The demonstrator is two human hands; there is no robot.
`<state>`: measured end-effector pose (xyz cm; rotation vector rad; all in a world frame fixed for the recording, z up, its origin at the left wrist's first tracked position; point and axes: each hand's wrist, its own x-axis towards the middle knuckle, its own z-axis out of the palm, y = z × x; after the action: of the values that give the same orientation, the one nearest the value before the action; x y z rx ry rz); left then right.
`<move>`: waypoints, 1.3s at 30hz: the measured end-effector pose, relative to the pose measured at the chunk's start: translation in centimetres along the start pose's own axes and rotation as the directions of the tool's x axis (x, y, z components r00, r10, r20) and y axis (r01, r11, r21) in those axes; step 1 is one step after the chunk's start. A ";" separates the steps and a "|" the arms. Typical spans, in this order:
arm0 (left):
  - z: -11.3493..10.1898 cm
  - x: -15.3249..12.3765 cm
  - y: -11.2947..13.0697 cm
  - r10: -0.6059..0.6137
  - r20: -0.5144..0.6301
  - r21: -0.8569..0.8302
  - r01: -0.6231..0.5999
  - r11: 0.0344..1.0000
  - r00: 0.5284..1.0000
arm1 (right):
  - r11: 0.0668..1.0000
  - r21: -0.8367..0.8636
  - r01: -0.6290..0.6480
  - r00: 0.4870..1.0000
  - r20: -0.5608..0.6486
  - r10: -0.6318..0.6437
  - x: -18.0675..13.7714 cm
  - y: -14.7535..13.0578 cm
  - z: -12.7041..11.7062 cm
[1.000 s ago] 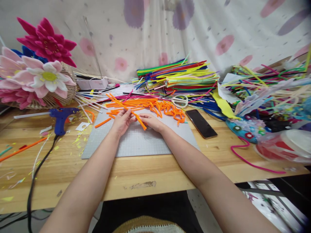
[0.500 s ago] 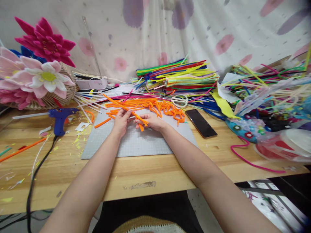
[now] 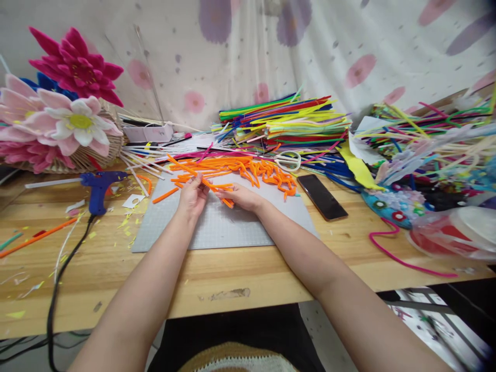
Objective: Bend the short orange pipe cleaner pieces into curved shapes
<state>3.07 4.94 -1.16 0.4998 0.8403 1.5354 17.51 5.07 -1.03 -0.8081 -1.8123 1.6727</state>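
Note:
Between both hands I hold orange pipe cleaners [image 3: 212, 186], at least two of them crossing near my fingertips. My left hand [image 3: 194, 195] is closed in a pinch on a long one that slants up to the left. The fingers of my right hand [image 3: 240, 197] are closed around the lower ends, partly hiding them. Both hands hover above a grey cutting mat [image 3: 225, 232]. Just behind them on the mat lie straight orange pipe cleaners [image 3: 209, 165] and, to the right, a group of bent orange pieces [image 3: 277, 178].
A blue glue gun [image 3: 97, 191] with a black cord stands at left, beside felt-like flowers [image 3: 81, 121]. White-handled scissors [image 3: 287, 161] and a phone [image 3: 322, 197] lie to the right. Bundled coloured pipe cleaners [image 3: 287, 121] are piled at the back. A plastic-wrapped tub [image 3: 457, 232] stands far right.
The short ends by my right hand have shifted, and one orange piece now points sideways between my hands. The hands stay nearly in place; the whole view has moved slightly.

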 end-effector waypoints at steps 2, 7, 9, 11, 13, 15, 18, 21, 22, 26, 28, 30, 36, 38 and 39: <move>0.1 0.0 0.1 0.011 0.003 0.009 -0.011 1.000 1.000 | 0.999 0.035 0.016 1.000 0.017 -0.017 0.2 0.4 -0.2; 0.0 0.2 0.1 0.031 -0.005 -0.016 -0.031 0.999 1.000 | 0.996 0.086 0.011 0.999 0.031 -0.013 0.1 0.5 -0.1; -0.1 0.2 0.2 0.037 0.008 -0.031 -0.036 0.999 0.999 | 0.996 0.085 -0.005 1.000 -0.004 0.005 0.0 0.4 0.2; -0.3 0.1 0.4 0.015 0.027 -0.025 -0.014 1.000 1.000 | 0.997 0.078 -0.007 0.999 -0.049 0.010 0.0 0.5 0.5; -0.4 -0.1 0.6 -0.049 0.067 0.016 0.049 0.999 0.997 | 0.999 0.041 0.020 0.996 -0.086 -0.016 0.2 0.8 0.7; -0.4 -0.3 0.7 -0.104 0.113 0.102 0.092 0.990 0.988 | 0.998 -0.040 0.052 0.992 -0.114 -0.056 0.5 1.3 0.6; -0.4 -0.7 0.6 -0.096 0.153 0.268 0.052 0.962 0.984 | 0.985 -0.159 0.071 0.977 -0.186 -0.100 0.9 1.9 0.2; -0.3 -0.8 0.3 -0.070 0.167 0.373 0.002 0.928 0.984 | 0.983 -0.179 0.050 0.960 -0.263 -0.097 1.0 2.1 -0.2; -0.3 -0.8 0.2 -0.076 0.175 0.391 0.001 0.920 0.982 | 0.986 -0.160 0.039 0.958 -0.273 -0.082 0.9 2.0 -0.4; -0.3 -0.9 0.1 -0.117 0.237 0.416 0.008 0.909 0.964 | 0.998 -0.060 0.013 0.977 -0.213 -0.025 0.6 1.4 -0.6; -0.3 -0.9 0.0 -0.125 0.273 0.424 -0.002 0.906 0.954 | 1.000 -0.016 0.020 0.986 -0.163 -0.022 0.4 1.1 -0.6; -0.3 -0.9 0.0 -0.126 0.307 0.436 -0.021 0.900 0.943 | 0.999 0.028 0.037 0.991 -0.132 -0.033 0.4 0.9 -0.6; -0.3 -0.8 -0.1 -0.133 0.339 0.438 -0.031 0.898 0.931 | 0.993 0.075 0.090 0.987 -0.140 -0.079 0.3 0.8 -0.9; -0.4 -0.7 -0.1 -0.135 0.336 0.441 -0.029 0.897 0.932 | 0.993 0.073 0.090 0.987 -0.138 -0.079 0.2 0.7 -1.0; -0.4 -0.7 -0.1 -0.131 0.331 0.438 -0.030 0.898 0.935 | 0.994 0.070 0.087 0.988 -0.137 -0.077 0.1 0.6 -1.0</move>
<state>2.95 4.14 -1.44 1.0442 0.9054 1.1519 18.24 5.86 -1.58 -0.7832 -1.6583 1.5854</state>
